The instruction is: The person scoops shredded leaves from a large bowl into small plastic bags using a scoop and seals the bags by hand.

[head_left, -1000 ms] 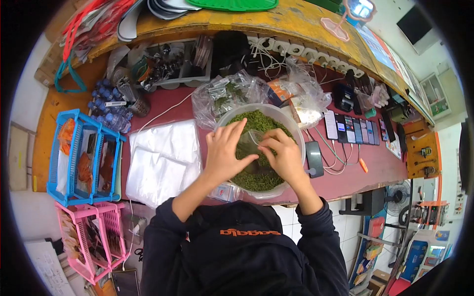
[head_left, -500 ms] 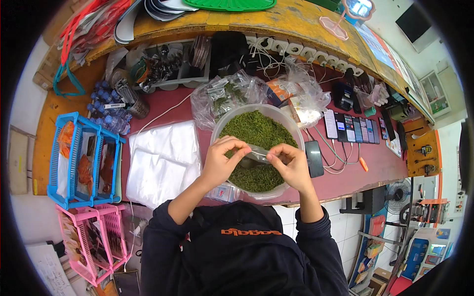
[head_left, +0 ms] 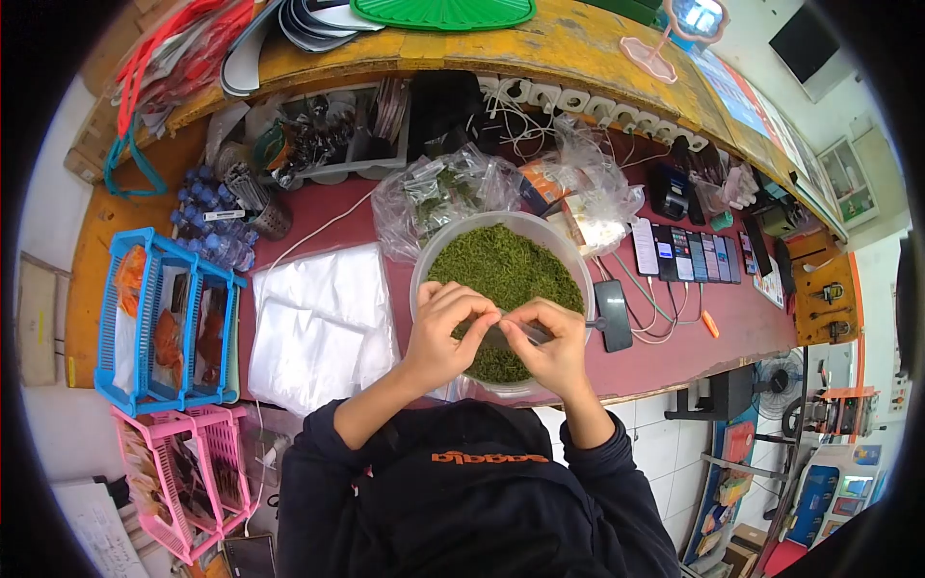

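Note:
Above a round tub (head_left: 421,279) of green moss-like material (head_left: 506,265), my left hand (head_left: 449,332) and my right hand (head_left: 552,349) meet almost fingertip to fingertip. Both are closed in a pinch on a small clear plastic bag (head_left: 495,333). Most of the bag is hidden by the fingers and hard to tell from the green behind it. A black phone (head_left: 613,316) lies just right of the tub, with a cable beside it.
Stacked clear plastic bags (head_left: 323,323) lie left of the tub. Behind it sits a crumpled bag with green material (head_left: 448,193). Several phones (head_left: 689,252) with charging cables are on the right. Blue baskets (head_left: 169,318) and a pink basket (head_left: 193,472) stand left.
My hands have come closer together, and the bag's top edge, stretched between them before, is now mostly covered by my fingers. The black phone appears slightly shifted.

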Demonstrator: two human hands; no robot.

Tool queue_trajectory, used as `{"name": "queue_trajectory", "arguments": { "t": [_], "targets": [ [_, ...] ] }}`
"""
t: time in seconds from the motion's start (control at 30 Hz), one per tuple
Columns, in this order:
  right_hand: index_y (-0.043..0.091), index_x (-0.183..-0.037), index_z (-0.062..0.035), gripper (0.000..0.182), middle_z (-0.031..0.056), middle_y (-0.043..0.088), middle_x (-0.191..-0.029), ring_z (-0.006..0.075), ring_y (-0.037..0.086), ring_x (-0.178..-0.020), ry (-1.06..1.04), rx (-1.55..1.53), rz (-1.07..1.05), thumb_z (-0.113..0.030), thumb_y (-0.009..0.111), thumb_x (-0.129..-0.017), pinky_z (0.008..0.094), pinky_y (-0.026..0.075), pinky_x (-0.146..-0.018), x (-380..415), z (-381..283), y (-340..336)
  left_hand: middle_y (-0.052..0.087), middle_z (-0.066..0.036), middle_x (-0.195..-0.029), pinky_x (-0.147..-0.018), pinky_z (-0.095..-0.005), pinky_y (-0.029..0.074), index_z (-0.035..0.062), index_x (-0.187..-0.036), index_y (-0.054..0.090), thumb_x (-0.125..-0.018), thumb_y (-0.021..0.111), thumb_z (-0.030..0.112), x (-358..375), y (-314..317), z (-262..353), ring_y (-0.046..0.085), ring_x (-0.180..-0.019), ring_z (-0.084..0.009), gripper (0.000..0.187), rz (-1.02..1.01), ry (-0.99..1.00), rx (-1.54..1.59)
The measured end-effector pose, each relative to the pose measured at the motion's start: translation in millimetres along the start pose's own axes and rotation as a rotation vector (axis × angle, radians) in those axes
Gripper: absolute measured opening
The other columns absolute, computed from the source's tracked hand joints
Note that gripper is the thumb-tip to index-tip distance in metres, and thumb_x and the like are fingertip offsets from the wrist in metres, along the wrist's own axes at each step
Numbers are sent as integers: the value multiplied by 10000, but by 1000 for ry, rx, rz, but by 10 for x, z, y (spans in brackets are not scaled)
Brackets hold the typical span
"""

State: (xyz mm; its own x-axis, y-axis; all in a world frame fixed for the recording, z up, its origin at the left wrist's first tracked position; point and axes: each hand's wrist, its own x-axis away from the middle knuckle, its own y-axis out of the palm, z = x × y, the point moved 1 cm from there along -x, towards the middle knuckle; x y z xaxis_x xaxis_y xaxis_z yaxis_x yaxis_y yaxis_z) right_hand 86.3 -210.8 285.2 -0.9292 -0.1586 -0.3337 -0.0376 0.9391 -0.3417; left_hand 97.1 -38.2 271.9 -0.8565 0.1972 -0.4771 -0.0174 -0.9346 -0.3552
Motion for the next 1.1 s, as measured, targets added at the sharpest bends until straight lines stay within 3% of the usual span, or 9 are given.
{"name": "queue_trajectory", "arguments": {
  "t": [0.2,0.4,0.5,0.6,0.8,0.9,1.0,1.07,1.1],
  "targets": [
    [691,-798,9,36,48,672,-740,86,596,-647,136,-190,158,-2,725,-804,227,458,-600,63,60,-233,667,10,-798,-833,-339,307,93,-802,671,-819,705,114,-423,-82,-3,588,-756,-150,44,74,64,-41],
    [646,-781,-1,135,32,654,-721,57,565,-646,179,-216,305,-85,719,-858,205,444,-611,-304,128,-696,712,-72,-859,-762,-336,459,32,-853,714,-835,682,108,-1506,-483,-513,652,-805,-203,84,305,228,-356],
    [653,-818,20,165,11,648,-739,57,574,-687,191,-78,122,-126,720,-857,210,446,-624,-800,361,-724,704,-59,-929,-841,-435,435,129,-976,739,-865,646,278,-1709,-446,-1365,635,-979,-243,208,-88,-70,-165],
    [675,-942,8,268,118,695,-872,171,673,-783,128,258,-61,-237,723,-846,282,514,-712,-1355,820,-637,625,-177,-1168,-932,-454,465,123,-1192,644,-796,685,436,-1407,-435,-2154,591,-1082,-367,507,-181,-378,-598],
    [647,-1062,21,576,190,688,-990,287,676,-910,416,590,-271,-492,694,-804,378,517,-824,-2285,2415,-373,453,-245,-1376,-1029,-477,396,-15,-1393,335,-782,708,466,-686,-303,-3166,448,-1269,-401,862,251,-1056,-598],
    [660,-1059,27,647,206,682,-1024,340,660,-966,784,535,-397,-572,636,-815,415,492,-891,-2663,2534,-111,460,-255,-1361,-1017,-491,390,-21,-1357,382,-775,724,383,-807,-256,-3211,456,-1244,-395,787,339,-1000,-438],
    [687,-1015,37,713,225,676,-1036,370,651,-981,674,914,-814,-638,565,-822,429,485,-907,-2937,2952,196,454,-240,-1372,-989,-481,402,-5,-1304,467,-755,728,293,-1094,-232,-3009,476,-1195,-386,677,247,-708,-793],
    [698,-958,63,858,267,664,-995,369,691,-774,489,924,-866,-757,541,-763,422,511,-870,-2955,3043,325,452,-230,-1379,-973,-467,405,89,-1216,585,-729,724,231,-1337,-52,-3234,476,-1165,-392,526,-72,-223,-732],
    [690,-972,74,820,276,648,-1043,374,676,-866,366,1029,-828,-712,561,-774,427,494,-902,-2913,3165,407,452,-230,-1379,-973,-467,405,89,-1216,585,-729,724,231,-1445,38,-3337,476,-1165,-392,526,-72,-226,-732]
  ]
}}
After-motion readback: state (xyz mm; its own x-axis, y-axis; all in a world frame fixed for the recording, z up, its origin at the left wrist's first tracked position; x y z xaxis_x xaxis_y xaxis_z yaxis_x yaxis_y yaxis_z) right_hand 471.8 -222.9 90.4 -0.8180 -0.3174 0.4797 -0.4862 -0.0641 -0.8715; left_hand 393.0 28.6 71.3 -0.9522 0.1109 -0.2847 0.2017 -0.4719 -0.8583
